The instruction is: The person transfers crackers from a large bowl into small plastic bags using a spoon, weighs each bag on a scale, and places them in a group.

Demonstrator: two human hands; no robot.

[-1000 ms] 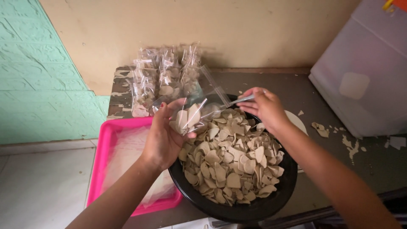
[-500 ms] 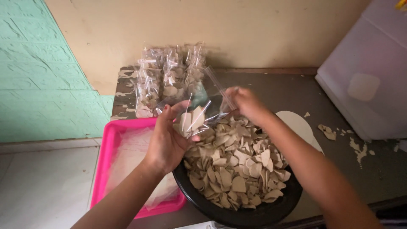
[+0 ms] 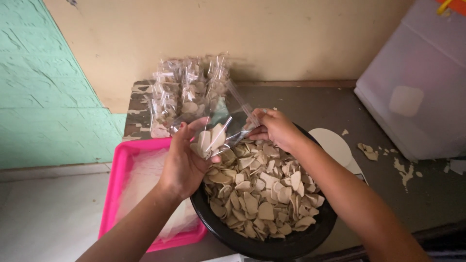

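My left hand [image 3: 183, 162] holds a small handful of pale beige chips [image 3: 208, 140] at the mouth of a clear plastic bag [image 3: 228, 114]. My right hand [image 3: 276, 127] pinches the bag's other edge and holds it open above a black bowl [image 3: 272, 245]. The bowl is heaped with the same flat beige chips [image 3: 264, 194]. Both hands hover over the bowl's far left rim.
A stack of filled clear bags [image 3: 187, 94] leans against the wall behind the bowl. A pink tray [image 3: 119, 194] lined with plastic sits to the left. A white disc [image 3: 335, 145] and crumbs [image 3: 369, 151] lie to the right, beside a translucent plastic box [image 3: 417, 82].
Both hands have drifted slightly left and back with the bag. The left hand's chips now sit closer to the bag's mouth.
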